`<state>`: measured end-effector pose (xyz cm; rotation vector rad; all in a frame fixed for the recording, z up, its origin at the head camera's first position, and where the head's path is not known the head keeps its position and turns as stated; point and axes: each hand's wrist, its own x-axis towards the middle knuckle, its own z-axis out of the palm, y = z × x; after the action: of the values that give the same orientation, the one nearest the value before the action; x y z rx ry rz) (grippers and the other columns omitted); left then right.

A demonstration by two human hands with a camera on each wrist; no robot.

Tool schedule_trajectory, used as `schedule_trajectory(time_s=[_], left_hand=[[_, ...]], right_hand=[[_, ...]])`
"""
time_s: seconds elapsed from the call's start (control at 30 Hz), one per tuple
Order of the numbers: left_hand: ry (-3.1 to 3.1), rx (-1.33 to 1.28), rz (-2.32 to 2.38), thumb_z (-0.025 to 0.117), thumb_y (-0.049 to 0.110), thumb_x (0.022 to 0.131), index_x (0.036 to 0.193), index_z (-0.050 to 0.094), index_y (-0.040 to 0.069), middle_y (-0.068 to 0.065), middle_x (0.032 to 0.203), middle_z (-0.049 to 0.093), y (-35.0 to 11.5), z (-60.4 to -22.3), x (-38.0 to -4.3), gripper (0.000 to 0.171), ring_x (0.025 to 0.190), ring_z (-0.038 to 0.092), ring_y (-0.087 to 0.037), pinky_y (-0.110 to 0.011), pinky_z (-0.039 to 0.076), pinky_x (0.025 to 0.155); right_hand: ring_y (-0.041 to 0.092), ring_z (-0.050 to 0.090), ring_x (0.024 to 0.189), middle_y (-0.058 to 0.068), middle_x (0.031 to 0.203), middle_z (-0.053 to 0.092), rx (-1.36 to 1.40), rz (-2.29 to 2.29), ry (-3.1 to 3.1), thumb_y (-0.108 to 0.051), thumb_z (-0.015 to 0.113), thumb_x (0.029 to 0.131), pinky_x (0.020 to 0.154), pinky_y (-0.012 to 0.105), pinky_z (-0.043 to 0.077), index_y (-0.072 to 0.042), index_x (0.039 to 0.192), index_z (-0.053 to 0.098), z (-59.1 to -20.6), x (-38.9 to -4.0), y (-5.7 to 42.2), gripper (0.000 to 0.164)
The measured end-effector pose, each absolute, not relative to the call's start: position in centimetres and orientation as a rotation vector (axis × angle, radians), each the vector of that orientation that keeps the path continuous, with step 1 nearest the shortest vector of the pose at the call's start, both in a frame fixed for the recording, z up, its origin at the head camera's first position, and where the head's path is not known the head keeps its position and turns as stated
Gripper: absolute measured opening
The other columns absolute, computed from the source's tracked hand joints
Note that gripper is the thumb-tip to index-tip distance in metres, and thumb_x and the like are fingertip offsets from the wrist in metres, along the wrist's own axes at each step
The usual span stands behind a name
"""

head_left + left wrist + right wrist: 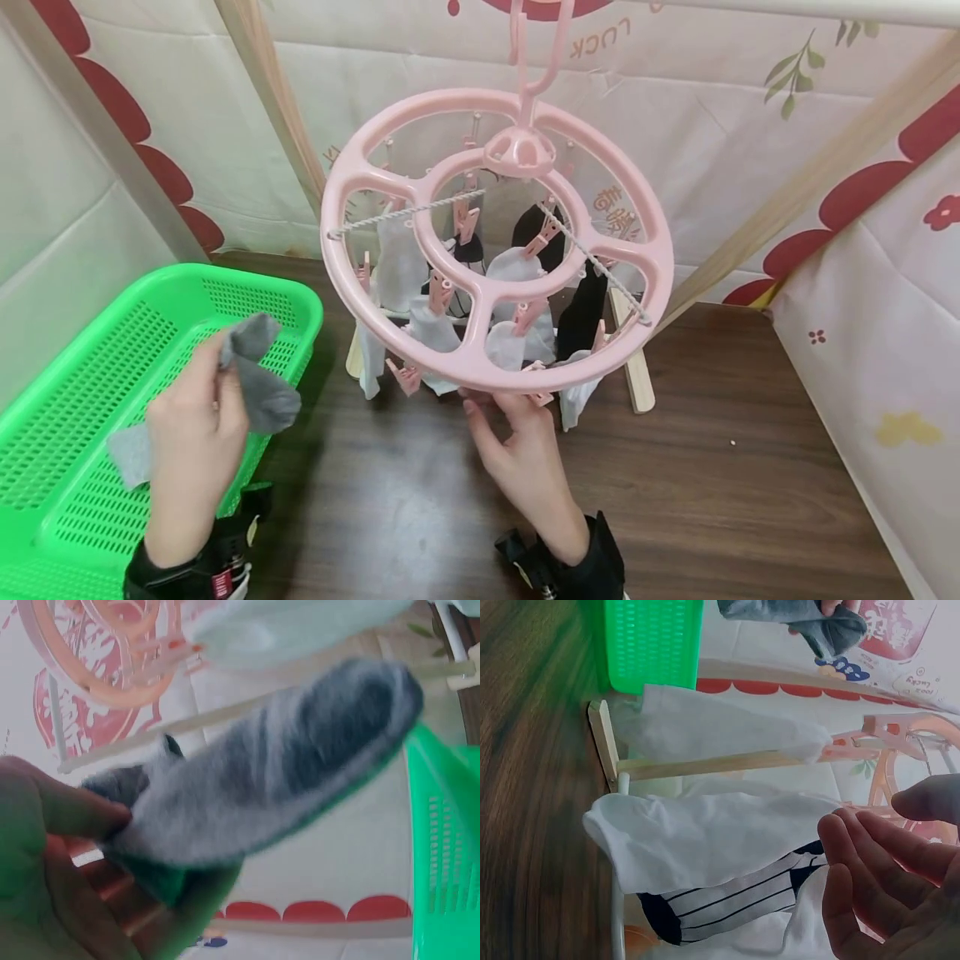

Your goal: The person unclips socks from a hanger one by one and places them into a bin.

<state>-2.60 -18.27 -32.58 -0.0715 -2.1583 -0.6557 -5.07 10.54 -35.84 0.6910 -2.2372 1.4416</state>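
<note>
My left hand pinches a grey sock above the near end of the green basket. In the left wrist view the sock points away from thumb and fingers, its toe darker. A lighter grey piece of cloth shows on the hand's other side. My right hand reaches up at the front rim of a pink round clip hanger, fingertips partly hidden below it. In the right wrist view its fingers are extended, thumb apart, beside a hanging white sock.
Several white and black socks hang from pink clips under the hanger. A pink hook rises from it near a white rail. Wooden feet stand on the dark wood surface. Printed cloth walls surround everything.
</note>
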Motion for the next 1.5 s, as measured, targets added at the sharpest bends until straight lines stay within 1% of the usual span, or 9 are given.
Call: schedule_trajectory(time_s=[0.17,0.33,0.57,0.67,0.73,0.83,0.93,1.37,1.5], left_hand=[[-2.129,0.143,-0.614,0.043,-0.005,0.092,0.111,0.061,-0.01,-0.027,0.081,0.062,-19.3,-32.0,-1.8,0.026,0.051,0.044,-0.033,-0.026,0.026,0.046],[-2.092,0.305,-0.575,0.045,-0.001,0.092,0.112,0.06,-0.01,-0.031,0.086,0.064,-20.2,-31.8,-1.3,0.027,0.052,0.047,-0.041,-0.028,0.024,0.047],[-2.105,0.531,-0.55,0.04,0.008,0.097,0.115,0.055,-0.013,-0.037,0.088,0.059,-21.2,-31.7,-0.6,0.032,0.062,0.049,-0.055,-0.05,0.029,0.05],[-2.258,0.654,-0.603,0.037,0.012,0.1,0.13,0.046,-0.012,-0.04,0.102,0.056,-21.5,-31.6,-0.4,0.04,0.077,0.048,-0.06,-0.066,0.032,0.063],[-2.397,0.684,-0.624,0.038,0.013,0.101,0.139,0.036,-0.011,-0.043,0.112,0.051,-21.7,-31.6,-0.4,0.045,0.088,0.047,-0.062,-0.07,0.032,0.072],[-2.531,0.671,-0.677,0.041,0.015,0.101,0.145,0.026,-0.009,-0.042,0.121,0.046,-21.7,-31.8,-0.4,0.052,0.097,0.045,-0.061,-0.07,0.032,0.079],[-2.58,0.626,-0.708,0.043,0.017,0.099,0.146,0.024,-0.007,-0.04,0.124,0.046,-21.3,-31.9,-0.4,0.056,0.098,0.046,-0.059,-0.068,0.033,0.078],[-2.558,0.48,-0.649,0.054,0.017,0.095,0.14,0.034,-0.011,-0.037,0.112,0.052,-19.9,-32.6,-1.0,0.056,0.081,0.052,-0.053,-0.058,0.037,0.06],[-2.585,0.41,-0.656,0.057,0.016,0.094,0.139,0.036,-0.012,-0.039,0.11,0.052,-19.3,-33.0,-1.3,0.057,0.087,0.052,-0.054,-0.06,0.039,0.061]], right_hand=[[0.011,0.065,0.09,-0.002,0.097,0.07,0.716,1.445,-2.266,0.003,0.067,0.086,0.078,0.033,0.053,-0.01,0.106,0.07,-35.8,-4.8,10.4,0.024],[0.005,0.063,0.088,-0.005,0.095,0.07,0.725,1.385,-2.35,-0.003,0.066,0.088,0.076,0.028,0.051,-0.012,0.103,0.071,-35.6,-4.7,10.4,0.018],[0.004,0.062,0.086,-0.005,0.093,0.069,0.784,1.397,-2.393,-0.006,0.066,0.09,0.075,0.026,0.051,-0.012,0.103,0.071,-35.4,-4.5,10.4,0.016],[0.004,0.062,0.086,-0.006,0.093,0.069,0.81,1.355,-2.415,-0.007,0.066,0.089,0.075,0.027,0.051,-0.011,0.103,0.071,-35.4,-4.4,10.4,0.015],[0.004,0.062,0.087,-0.007,0.093,0.068,0.821,1.325,-2.43,-0.007,0.065,0.089,0.076,0.027,0.051,-0.011,0.103,0.071,-35.3,-4.4,10.4,0.015],[0.004,0.062,0.087,-0.008,0.093,0.068,0.835,1.292,-2.442,-0.008,0.065,0.089,0.077,0.026,0.05,-0.012,0.103,0.071,-35.3,-4.3,10.5,0.015],[0.003,0.062,0.087,-0.008,0.093,0.068,0.85,1.267,-2.437,-0.008,0.065,0.089,0.076,0.025,0.049,-0.012,0.102,0.072,-35.2,-4.3,10.6,0.015],[0.007,0.063,0.086,-0.005,0.094,0.07,0.904,1.252,-2.34,-0.004,0.066,0.088,0.075,0.025,0.048,-0.011,0.101,0.072,-34.0,-4.1,12.0,0.016],[0.011,0.064,0.083,-0.001,0.091,0.071,0.926,1.284,-2.242,-0.002,0.065,0.087,0.077,0.022,0.047,-0.008,0.1,0.072,-33.3,-4.0,13.0,0.016]])
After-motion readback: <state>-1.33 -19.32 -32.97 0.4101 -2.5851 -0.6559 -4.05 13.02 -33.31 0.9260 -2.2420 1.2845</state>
